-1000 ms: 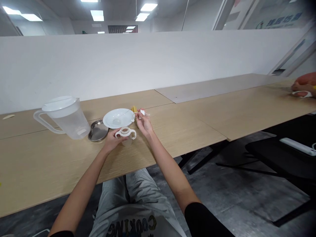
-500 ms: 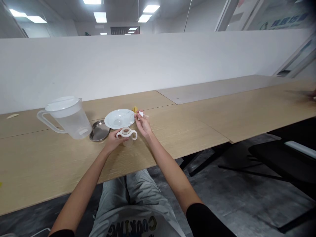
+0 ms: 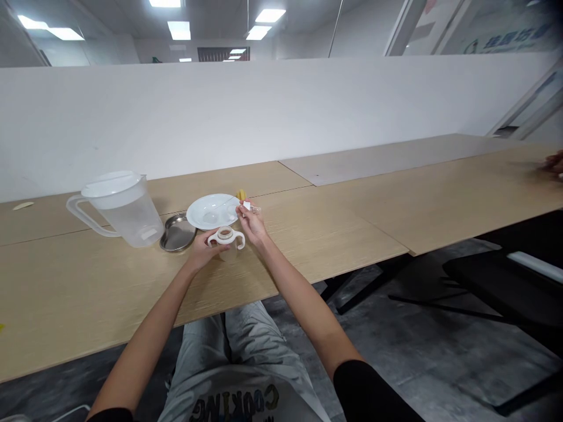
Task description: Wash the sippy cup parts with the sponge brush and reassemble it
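Left hand: I see this hand (image 3: 203, 251) clasped on the two-handled bottle (image 3: 226, 235), thumb in front.
Right hand: this one (image 3: 253, 224) pinches a small white-and-clear piece (image 3: 247, 206), apart from the left.
Bottle: upright, near side of the white bowl (image 3: 199, 221); I can't tell whether its base touches the table (image 3: 316, 234).
Done: bottle mouth uncovered, both parts in hand, as I judge it.
Left: piece and bottle are not joined; beyond that, I can't tell what remains.
Pitcher (image 3: 118, 205): lidded, beside the metal dish (image 3: 178, 232).
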Motion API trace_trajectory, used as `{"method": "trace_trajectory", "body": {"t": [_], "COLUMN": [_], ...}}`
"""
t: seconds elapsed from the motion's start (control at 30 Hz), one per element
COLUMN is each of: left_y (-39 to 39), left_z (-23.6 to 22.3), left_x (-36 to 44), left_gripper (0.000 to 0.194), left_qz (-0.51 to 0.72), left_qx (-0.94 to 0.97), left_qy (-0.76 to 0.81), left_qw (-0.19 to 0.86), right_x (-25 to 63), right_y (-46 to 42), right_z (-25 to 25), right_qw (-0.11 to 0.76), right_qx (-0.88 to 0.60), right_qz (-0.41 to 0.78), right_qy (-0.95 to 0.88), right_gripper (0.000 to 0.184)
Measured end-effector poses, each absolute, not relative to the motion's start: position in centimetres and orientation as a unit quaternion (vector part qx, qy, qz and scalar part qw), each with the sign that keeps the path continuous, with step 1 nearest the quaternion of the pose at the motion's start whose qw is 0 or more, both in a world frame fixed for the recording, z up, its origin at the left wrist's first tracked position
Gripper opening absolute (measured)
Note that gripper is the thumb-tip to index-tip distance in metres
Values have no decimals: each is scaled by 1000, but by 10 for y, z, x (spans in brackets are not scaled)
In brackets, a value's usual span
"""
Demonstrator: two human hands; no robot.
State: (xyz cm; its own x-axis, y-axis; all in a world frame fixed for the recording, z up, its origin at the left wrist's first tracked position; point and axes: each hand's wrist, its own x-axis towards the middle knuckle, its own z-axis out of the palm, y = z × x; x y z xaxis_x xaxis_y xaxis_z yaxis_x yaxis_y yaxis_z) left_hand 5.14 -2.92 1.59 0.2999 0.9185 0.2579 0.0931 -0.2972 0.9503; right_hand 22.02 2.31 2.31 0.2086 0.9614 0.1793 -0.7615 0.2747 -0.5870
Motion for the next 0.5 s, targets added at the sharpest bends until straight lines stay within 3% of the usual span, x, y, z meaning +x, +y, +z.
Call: {"method": "trace_trajectory", "body": {"t": [0.5], "left_y": [-31], "left_z": [18], "left_x": [53], "left_gripper": [72], "left_qz": [456], "left_qx": [665], "left_qy": [375], "left_qw": [457], "right_x": [217], "right_y": [22], "right_z": [24], "right_qw": [746], "right_qx": [-201], "right_qz": [588], "right_qy": [-239], "right_gripper": [32]}}
